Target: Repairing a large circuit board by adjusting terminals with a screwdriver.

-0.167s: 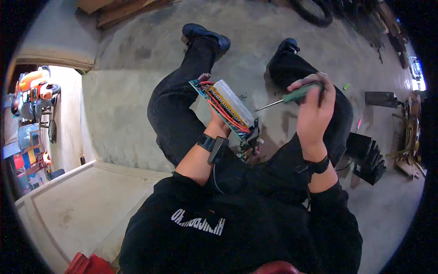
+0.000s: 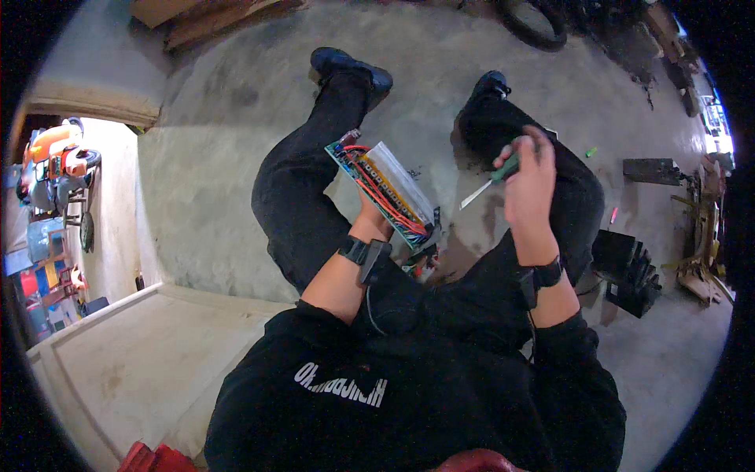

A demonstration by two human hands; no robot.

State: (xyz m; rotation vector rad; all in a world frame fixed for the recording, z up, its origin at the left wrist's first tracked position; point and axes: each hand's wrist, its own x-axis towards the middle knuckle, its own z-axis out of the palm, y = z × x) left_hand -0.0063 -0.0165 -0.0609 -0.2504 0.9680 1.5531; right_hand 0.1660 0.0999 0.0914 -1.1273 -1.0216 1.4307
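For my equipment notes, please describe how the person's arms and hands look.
The left hand and right hand wear no gloves. A black strap with a dark, boxy device circles the left wrist, a thin cable below it; a black band circles the right wrist. Black sleeves end near the elbows.

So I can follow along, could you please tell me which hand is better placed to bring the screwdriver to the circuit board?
The right hand, I'd judge: it grips the screwdriver, apart from the circuit board, while the left hand holds that board.
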